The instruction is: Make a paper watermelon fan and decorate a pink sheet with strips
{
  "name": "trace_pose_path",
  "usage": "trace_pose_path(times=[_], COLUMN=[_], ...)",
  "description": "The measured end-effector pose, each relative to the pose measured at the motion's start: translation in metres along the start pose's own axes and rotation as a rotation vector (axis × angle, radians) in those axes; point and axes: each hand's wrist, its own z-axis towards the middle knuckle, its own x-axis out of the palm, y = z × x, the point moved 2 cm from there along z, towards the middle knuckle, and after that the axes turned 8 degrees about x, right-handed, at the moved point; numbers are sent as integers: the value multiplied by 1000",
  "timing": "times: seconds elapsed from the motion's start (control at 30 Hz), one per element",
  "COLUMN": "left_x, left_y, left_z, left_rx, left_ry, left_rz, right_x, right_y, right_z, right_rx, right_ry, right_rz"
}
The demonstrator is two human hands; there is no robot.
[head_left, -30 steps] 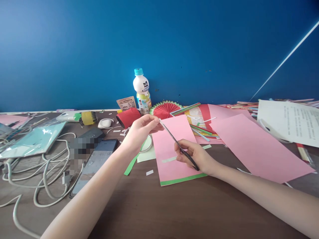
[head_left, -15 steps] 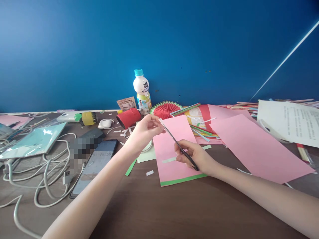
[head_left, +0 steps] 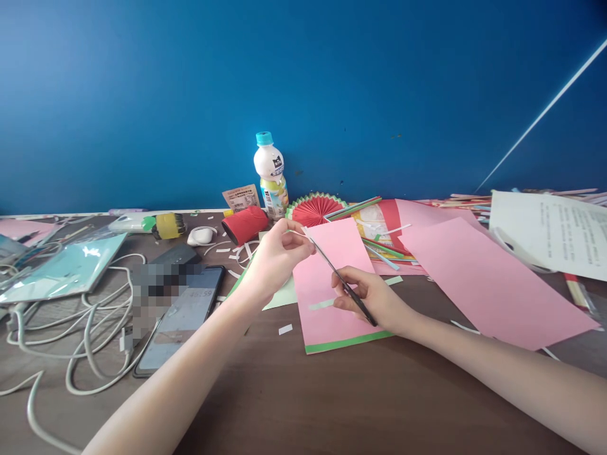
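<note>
My left hand [head_left: 279, 259] is raised at mid-view, its thumb and fingers pinched on a thin, pale paper strip [head_left: 298, 234]. My right hand [head_left: 372, 297] grips a pair of dark-handled scissors [head_left: 324, 254], whose blades point up and left and meet the strip's end at my left fingertips. Whether the blades are parted is too fine to tell. Below both hands lies a pink sheet [head_left: 327, 253] with a green band [head_left: 346, 342] along its near edge and a pale strip [head_left: 322, 304] on it. A green strip [head_left: 236, 286] shows partly behind my left wrist.
Left stand a phone [head_left: 177, 322], tangled white cables [head_left: 90, 328] and a teal pouch [head_left: 71, 262]. A bottle [head_left: 270, 170], red roll [head_left: 245, 225] and pleated red fan [head_left: 317, 208] are at the back. Another pink sheet [head_left: 493, 278] and a printed page [head_left: 545, 230] lie right.
The green strip beside my left wrist has shifted up and left, now partly behind the wrist. My left hand has moved very slightly right; the scissors have barely moved.
</note>
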Motion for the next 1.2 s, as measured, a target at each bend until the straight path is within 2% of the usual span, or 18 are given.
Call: trace_pose_path(times=[0.6,1.2], left_x=[5,7], left_y=[-2,-3], left_z=[-2,-2], left_rx=[-20,-99], left_ry=[15,0], left_rz=[-57,-94], right_x=[-1,-1], right_y=[0,0], right_z=[0,0], right_rx=[-31,-36], right_ry=[33,54], right_rz=[27,53])
